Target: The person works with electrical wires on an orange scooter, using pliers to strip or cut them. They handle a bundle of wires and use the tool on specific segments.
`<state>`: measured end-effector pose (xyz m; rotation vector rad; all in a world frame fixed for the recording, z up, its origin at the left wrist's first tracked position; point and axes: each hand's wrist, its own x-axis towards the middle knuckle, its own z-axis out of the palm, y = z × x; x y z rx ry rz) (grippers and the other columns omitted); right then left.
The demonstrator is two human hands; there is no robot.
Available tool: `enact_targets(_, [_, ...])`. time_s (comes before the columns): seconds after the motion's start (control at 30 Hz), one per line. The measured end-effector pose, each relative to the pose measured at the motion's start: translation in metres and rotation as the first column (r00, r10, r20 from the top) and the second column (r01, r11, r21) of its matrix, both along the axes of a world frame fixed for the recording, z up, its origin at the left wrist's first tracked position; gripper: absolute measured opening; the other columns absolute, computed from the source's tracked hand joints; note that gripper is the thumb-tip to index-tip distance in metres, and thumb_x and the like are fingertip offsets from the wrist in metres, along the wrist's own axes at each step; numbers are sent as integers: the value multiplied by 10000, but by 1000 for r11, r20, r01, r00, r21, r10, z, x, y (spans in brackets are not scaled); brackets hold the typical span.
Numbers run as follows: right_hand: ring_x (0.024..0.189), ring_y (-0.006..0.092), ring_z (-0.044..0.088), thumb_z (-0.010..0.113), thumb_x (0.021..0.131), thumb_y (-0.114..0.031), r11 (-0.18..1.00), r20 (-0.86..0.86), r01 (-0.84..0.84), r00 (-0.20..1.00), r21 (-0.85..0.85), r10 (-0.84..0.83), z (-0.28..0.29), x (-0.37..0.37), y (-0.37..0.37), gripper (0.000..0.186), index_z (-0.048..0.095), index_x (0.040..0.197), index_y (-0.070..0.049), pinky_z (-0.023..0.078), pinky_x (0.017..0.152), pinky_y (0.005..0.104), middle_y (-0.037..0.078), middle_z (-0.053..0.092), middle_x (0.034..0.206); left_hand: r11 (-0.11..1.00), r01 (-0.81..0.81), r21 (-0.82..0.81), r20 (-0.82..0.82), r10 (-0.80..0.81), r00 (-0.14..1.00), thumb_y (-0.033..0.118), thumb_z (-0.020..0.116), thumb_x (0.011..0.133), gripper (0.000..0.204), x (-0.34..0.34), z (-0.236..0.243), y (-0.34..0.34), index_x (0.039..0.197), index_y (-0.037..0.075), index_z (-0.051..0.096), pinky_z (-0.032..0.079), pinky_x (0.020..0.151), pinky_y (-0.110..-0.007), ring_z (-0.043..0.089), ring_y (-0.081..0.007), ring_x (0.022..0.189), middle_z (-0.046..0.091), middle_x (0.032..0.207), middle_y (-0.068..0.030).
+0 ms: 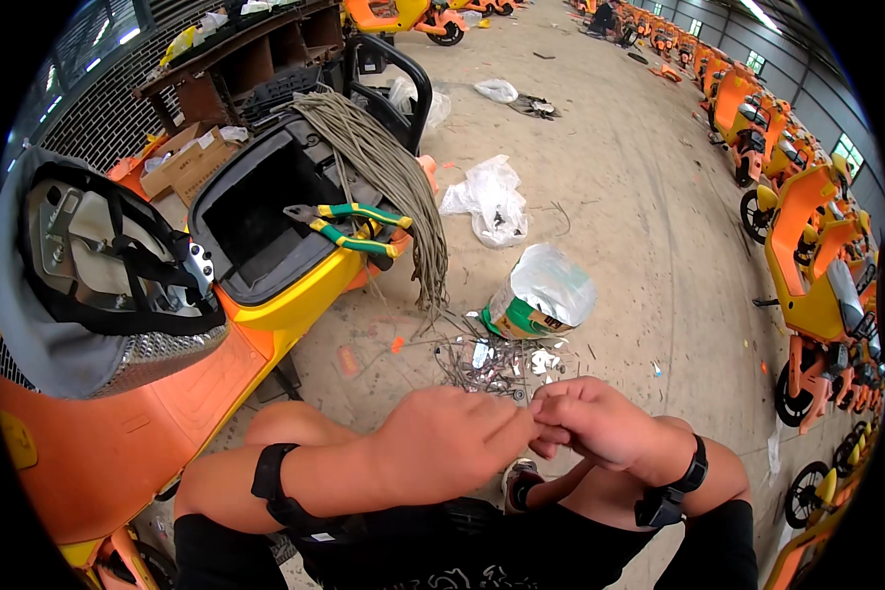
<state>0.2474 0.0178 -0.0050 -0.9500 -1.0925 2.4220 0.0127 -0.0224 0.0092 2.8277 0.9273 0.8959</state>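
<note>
My left hand (452, 442) and my right hand (590, 423) meet in front of my knees, fingers curled and pinched at the tips; whatever lies between them is too small or hidden to make out. Above them, green-and-yellow pliers (354, 218) lie across the open dark storage box (224, 280) of a yellow and orange scooter (118, 442). A bundle of long grey-brown cables (383, 167) hangs over that box, and an upturned seat (108, 354) rests at its left.
A white-and-green sack (546, 295) stands beyond my hands, beside scattered scraps (482, 359). A crumpled plastic bag (487, 197) lies farther out. Rows of scooters (806, 265) line the right. A cardboard box (187, 167) and metal shelving (236, 69) are back left; another person (605, 22) is far off.
</note>
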Motion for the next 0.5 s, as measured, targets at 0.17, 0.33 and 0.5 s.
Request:
enact_targets(0.17, [937, 243, 582, 743, 892, -323, 212, 234, -189, 948, 959, -214, 19, -7, 1, 507, 562, 1253, -16, 476, 857, 370, 86, 615, 1023, 544, 133, -829, 344, 308, 887, 152, 657, 896, 121, -3, 1, 5, 937, 37, 657, 403, 506, -256, 551, -83, 608, 588, 720, 0])
enact_targets(0.33, [1035, 252, 573, 777, 790, -266, -481, 201, -304, 946, 822, -255, 29, -4, 6, 464, 651, 1192, -71, 456, 896, 417, 60, 602, 1072, 148, 382, -912, 410, 344, 845, 160, 628, 956, 155, -6, 4, 15, 955, 11, 670, 369, 516, -221, 477, -16, 619, 576, 712, 55])
enact_targets(0.5, [944, 224, 608, 753, 748, -171, -560, 137, -268, 954, 784, -266, 32, -3, -2, 311, 702, 1042, -84, 476, 840, 400, 25, 617, 944, -104, 398, -911, 344, 340, 875, 198, 616, 986, 178, -7, 14, 14, 982, 31, 679, 346, 531, -196, 434, -5, 614, 538, 705, 73])
